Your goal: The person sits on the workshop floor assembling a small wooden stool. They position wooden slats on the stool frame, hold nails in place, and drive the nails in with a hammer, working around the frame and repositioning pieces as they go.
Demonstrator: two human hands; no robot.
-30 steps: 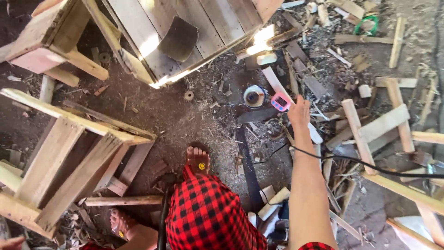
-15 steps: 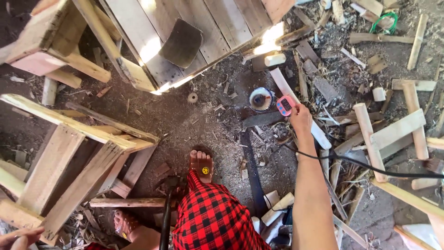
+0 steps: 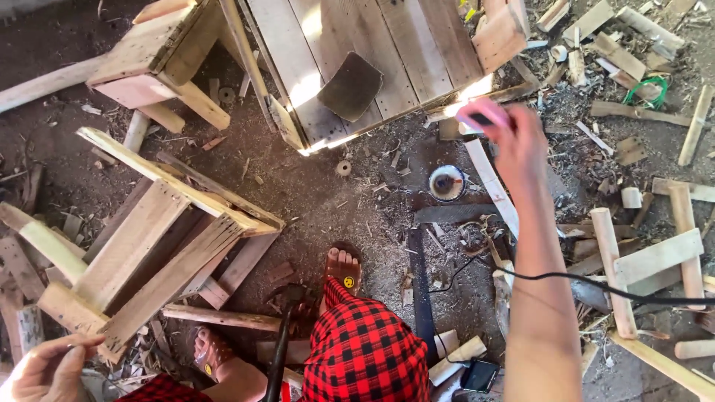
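My right hand [image 3: 514, 138] is stretched forward and grips a small pink object [image 3: 480, 114], blurred by motion, just in front of the pallet-wood panel [image 3: 417, 45]. My left hand [image 3: 48, 368] sits at the bottom left corner with fingers curled, close to the end of a wooden frame [image 3: 149, 253]; nothing shows in it. A dark curved sheet [image 3: 351, 85] lies on the panel. A small round tin [image 3: 448, 182] stands on the ground below my right hand. My feet in sandals [image 3: 342, 272] and red checked cloth [image 3: 365, 350] fill the bottom middle.
A black cable [image 3: 596, 283] runs across offcuts at the right. A saw blade [image 3: 423, 290] lies on the dirt beside a phone [image 3: 480, 374]. Several wood scraps [image 3: 655, 253] litter the right side. A small stool-like frame [image 3: 149, 63] stands at the upper left. A dark handle [image 3: 281, 350] rises between my legs.
My right hand has lifted the pink object off the ground near the tin and carried it forward toward the wooden panel. The view has shifted closer. My left hand has come into view.
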